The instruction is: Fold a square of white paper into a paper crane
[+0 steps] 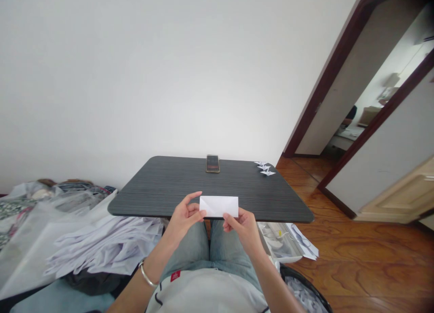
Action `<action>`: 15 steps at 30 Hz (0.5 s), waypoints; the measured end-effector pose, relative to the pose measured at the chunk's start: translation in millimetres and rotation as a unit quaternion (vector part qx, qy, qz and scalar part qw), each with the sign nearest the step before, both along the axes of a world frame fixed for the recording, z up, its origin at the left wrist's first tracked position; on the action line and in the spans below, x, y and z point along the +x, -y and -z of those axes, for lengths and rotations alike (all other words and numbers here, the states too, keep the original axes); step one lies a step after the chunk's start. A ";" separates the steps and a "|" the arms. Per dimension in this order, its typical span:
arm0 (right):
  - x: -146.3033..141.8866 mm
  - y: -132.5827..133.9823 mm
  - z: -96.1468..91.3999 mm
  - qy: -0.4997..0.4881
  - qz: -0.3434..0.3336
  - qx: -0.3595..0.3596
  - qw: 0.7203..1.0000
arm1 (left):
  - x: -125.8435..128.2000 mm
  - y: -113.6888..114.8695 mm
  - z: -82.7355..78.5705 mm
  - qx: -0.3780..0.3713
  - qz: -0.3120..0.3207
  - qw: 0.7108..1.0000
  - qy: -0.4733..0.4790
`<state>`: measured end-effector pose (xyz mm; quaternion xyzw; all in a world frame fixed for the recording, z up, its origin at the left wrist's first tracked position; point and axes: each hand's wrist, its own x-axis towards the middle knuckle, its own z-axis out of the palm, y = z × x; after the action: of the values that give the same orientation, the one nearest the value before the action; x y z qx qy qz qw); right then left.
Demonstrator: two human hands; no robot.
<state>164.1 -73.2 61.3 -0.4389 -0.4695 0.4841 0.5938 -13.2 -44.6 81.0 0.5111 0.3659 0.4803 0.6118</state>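
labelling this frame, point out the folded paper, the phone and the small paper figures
folded paper (219, 206), head view, middle of its white face
phone (212, 163), head view, centre of its screen
small paper figures (265, 168), head view, the middle figure

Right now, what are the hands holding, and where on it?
A folded white paper: the left hand pinches its left end, the right hand its lower right corner.

no readable text, red shirt tag (175, 275) too small

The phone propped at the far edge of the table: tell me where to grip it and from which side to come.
Grip the phone by its two long side edges, coming from the front and above. It stands upright and narrow, screen toward the person, with bare table on either side, so thumb and fingers should fit around it.
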 end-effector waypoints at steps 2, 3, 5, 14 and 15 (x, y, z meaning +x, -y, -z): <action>-3.7 0.6 0.2 0.002 -0.003 -0.005 1.000 | 5.6 1.2 1.3 -0.007 0.016 1.000 -0.005; -5.5 0.6 0.5 0.003 -0.005 -0.009 1.000 | 8.0 1.6 2.0 -0.007 0.013 1.000 -0.011; -8.6 0.2 1.5 0.005 -0.009 -0.020 1.000 | 11.5 2.0 3.5 -0.007 0.006 1.000 -0.025; -3.3 -2.9 4.8 0.023 -0.043 -0.030 0.998 | 11.7 4.2 -1.0 0.006 -0.002 0.999 -0.041; -0.6 -3.1 4.2 0.021 -0.046 -0.028 0.998 | 10.9 4.4 -2.3 0.003 -0.005 0.999 -0.041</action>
<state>163.5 -70.1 57.1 -0.4439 -0.4878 0.5141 0.5484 -2.3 -49.0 83.3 0.5305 0.3913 0.4630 0.5925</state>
